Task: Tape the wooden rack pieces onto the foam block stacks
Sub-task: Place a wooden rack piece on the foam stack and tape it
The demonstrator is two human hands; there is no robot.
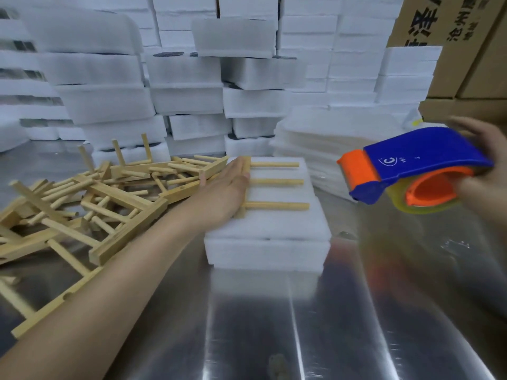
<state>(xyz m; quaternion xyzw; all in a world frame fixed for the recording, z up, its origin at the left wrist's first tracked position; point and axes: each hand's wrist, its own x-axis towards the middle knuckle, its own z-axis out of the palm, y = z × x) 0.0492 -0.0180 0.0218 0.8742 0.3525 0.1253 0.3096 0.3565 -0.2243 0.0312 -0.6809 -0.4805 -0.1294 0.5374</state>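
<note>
A white foam block stack (267, 248) sits on the shiny metal table (343, 325) in the middle. On top of it lies a wooden rack piece (277, 181) with three dowels pointing right. My left hand (227, 187) lies flat on the rack's bar at the stack's left edge, pressing it down. My right hand (482, 171) holds a blue and orange tape dispenser (411, 168) with a roll of clear tape, in the air to the right of the stack and apart from it.
A loose pile of wooden rack pieces (90, 198) covers the table at the left. Stacked foam blocks (186, 100) wall off the back. Thin foam sheets (323, 149) lie behind the stack at the right. Cardboard boxes (463, 50) stand at the far right.
</note>
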